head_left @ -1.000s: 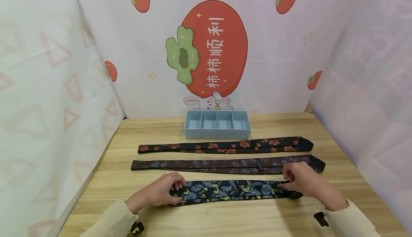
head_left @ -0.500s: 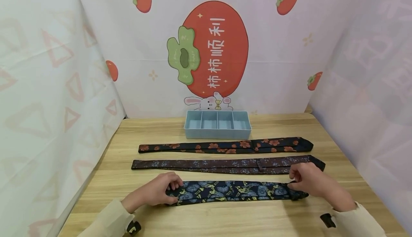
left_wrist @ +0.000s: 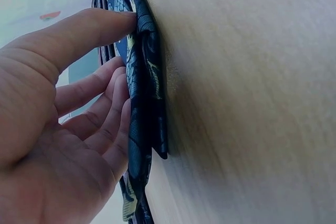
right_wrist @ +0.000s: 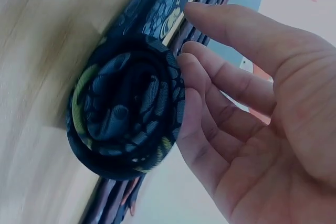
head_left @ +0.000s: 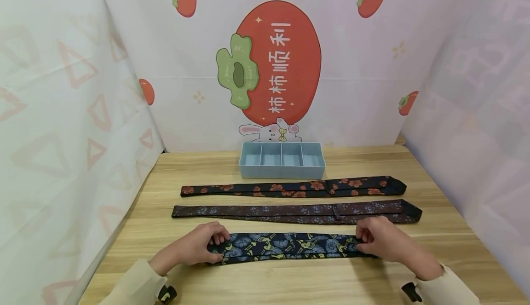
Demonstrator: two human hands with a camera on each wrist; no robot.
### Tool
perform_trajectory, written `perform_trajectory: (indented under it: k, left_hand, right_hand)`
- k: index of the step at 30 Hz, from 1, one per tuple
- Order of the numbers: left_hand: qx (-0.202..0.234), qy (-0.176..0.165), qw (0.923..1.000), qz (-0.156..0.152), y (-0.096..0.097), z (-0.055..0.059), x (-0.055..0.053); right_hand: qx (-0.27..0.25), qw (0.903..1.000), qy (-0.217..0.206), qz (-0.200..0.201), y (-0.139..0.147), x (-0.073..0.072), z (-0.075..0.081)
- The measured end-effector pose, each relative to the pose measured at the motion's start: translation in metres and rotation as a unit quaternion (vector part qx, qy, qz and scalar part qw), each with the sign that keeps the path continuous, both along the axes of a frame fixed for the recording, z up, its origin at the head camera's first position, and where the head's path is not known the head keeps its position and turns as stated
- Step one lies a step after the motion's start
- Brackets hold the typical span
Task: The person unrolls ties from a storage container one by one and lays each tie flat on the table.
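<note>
A dark necktie (head_left: pixel 290 245) with blue and yellow figures lies stretched across the table's front. My left hand (head_left: pixel 200 244) holds its left end, thumb at the near edge and fingers at the far edge. In the left wrist view, this end of the patterned necktie (left_wrist: pixel 137 77) has a folded layer beneath the thumb. My right hand (head_left: pixel 378 240) is at the other end, fingers curled at the necktie. The right wrist view shows that end wound into a thick roll (right_wrist: pixel 126 108), its spiral facing the camera, with the fingers of the right hand (right_wrist: pixel 247 93) against its side.
Beyond lie two more flat neckties: a maroon one with small blue flowers (head_left: pixel 273 212) and a dark one with orange flowers (head_left: pixel 265 189). Behind them stands a blue box with several compartments (head_left: pixel 281 172). Printed cloth (head_left: pixel 352 89) hangs round the wooden table (head_left: pixel 290 286).
My right hand went slightly right, then back left, and the necktie's rolled end now sits further left. My left hand has slid a little left.
</note>
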State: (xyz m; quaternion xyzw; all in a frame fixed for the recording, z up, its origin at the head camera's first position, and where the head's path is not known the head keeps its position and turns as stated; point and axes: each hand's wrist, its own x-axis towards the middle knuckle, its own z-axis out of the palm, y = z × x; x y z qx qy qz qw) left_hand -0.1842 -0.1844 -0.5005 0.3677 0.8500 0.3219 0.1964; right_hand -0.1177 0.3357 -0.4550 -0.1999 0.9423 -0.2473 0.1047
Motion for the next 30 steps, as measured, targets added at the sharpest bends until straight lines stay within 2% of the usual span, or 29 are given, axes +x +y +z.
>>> perform_trajectory:
  k: [3,4,8,10,11,13,15,17,22,28,30]
  left_hand:
    - [-0.007,-0.009,0.9999,0.011,0.001,0.003,0.001]
    - [-0.004,0.001,1.0000,0.004,0.001,0.002,0.000]
    - [0.013,0.003,0.9999,-0.009,-0.003,-0.004,-0.002]
    - [0.024,0.027,0.9990,-0.026,-0.008,-0.022,-0.010]
    - [0.026,0.019,0.9992,-0.022,-0.009,-0.025,-0.011]
    - [0.033,0.027,0.9987,-0.027,-0.013,-0.038,-0.015]
    - [0.032,0.037,0.9984,-0.030,-0.014,-0.043,-0.017]
    - [0.027,0.014,0.9994,-0.017,-0.009,-0.028,-0.011]
    - [0.003,-0.008,1.0000,0.002,0.000,-0.001,-0.001]
    - [-0.015,-0.012,0.9997,0.013,0.003,0.005,0.001]
    - [-0.007,-0.003,1.0000,0.002,0.001,0.003,0.001]
  right_hand:
    - [0.008,0.9999,0.008,-0.010,0.007,0.001,0.001]
    - [0.010,0.9998,0.008,-0.015,0.009,0.001,0.001]
    - [0.022,0.9990,0.018,-0.034,0.019,0.004,0.004]
    - [0.032,0.9982,0.026,-0.044,0.024,0.006,0.005]
    - [0.036,0.9977,0.032,-0.048,0.027,0.008,0.006]
    - [0.046,0.9966,0.038,-0.057,0.032,0.010,0.007]
    - [0.050,0.9957,0.044,-0.064,0.038,0.012,0.008]
    - [0.052,0.9953,0.042,-0.071,0.046,0.013,0.009]
    - [0.046,0.9942,0.026,-0.093,0.070,0.013,0.008]
    - [0.059,0.9899,0.006,-0.129,0.088,0.012,0.006]
    - [0.071,0.9884,0.013,-0.134,0.087,0.012,0.008]
